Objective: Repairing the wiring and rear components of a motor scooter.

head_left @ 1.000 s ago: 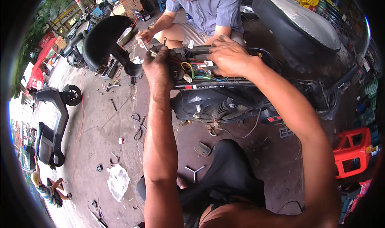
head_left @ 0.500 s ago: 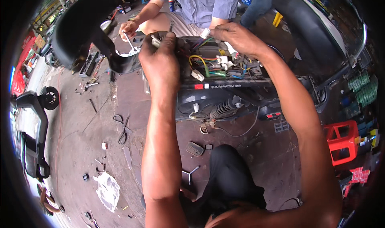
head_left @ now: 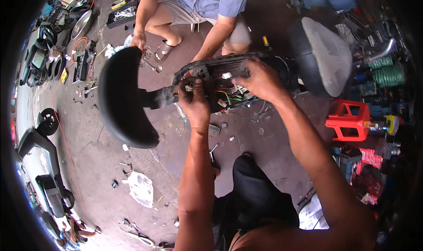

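Note:
My left hand [head_left: 194, 100] is closed over the near left part of an opened electric scooter body [head_left: 207, 65], with a pale connector [head_left: 188, 88] pinched between thumb and fingers. To its right, my right hand [head_left: 261, 80] grips a white wire connector [head_left: 227, 75] at its fingertips; motion blurs those fingers slightly. Between and below the hands, a yellow wire [head_left: 224, 93] and several other coloured wires with white plugs lie in the open compartment. The scooter's large curved black part [head_left: 125, 99] stands to the left, and its black-and-grey seat [head_left: 324, 59] to the right.
A person in a blue shirt [head_left: 198, 4] squats across from me, one hand by a metal spanner [head_left: 154, 67], the other arm reaching behind the scooter body. A red plastic stool [head_left: 350, 121] stands right. A white plastic bag [head_left: 140, 189] and a T-shaped wrench [head_left: 214, 151] lie on the floor.
My view has shifted, so the scooter sits lower and shows more from above. Both hands remain at the wiring with the connectors. The other person's far arm now reaches down to the scooter body.

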`<state>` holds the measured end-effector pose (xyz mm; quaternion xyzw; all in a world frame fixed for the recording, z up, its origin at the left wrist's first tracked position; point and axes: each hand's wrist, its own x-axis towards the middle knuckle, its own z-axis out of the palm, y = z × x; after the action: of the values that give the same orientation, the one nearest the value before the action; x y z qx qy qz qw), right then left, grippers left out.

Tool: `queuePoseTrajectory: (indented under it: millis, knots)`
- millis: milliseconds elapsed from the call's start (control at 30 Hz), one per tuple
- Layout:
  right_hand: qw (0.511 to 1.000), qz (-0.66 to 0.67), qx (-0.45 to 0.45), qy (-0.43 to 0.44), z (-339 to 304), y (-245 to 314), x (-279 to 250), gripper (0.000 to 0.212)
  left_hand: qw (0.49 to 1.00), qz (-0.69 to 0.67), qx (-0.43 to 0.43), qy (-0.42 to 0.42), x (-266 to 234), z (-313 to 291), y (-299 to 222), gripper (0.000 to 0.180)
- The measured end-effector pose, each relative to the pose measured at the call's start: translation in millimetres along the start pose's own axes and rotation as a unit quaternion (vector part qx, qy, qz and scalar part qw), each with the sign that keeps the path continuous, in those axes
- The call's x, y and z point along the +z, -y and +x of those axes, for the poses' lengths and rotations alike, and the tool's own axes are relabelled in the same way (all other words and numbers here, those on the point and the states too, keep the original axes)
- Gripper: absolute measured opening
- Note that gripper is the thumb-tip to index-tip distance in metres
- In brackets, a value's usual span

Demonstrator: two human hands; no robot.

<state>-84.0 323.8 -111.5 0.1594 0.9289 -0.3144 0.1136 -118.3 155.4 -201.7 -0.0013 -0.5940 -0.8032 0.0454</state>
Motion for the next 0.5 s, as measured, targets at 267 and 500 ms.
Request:
queuePoseTrajectory:
  millis: [267,500]
  knots:
    - [0.989,-0.094,-0.05,-0.104,-37,-37,36,0.027,0.974,-0.048,-0.21,0.074,-5,15,-24,0.029]
    - [0.979,-0.085,-0.155,-0.098,-52,-24,34,0.03,0.97,-0.025,-0.235,0.049,3,-2,-32,0.032]
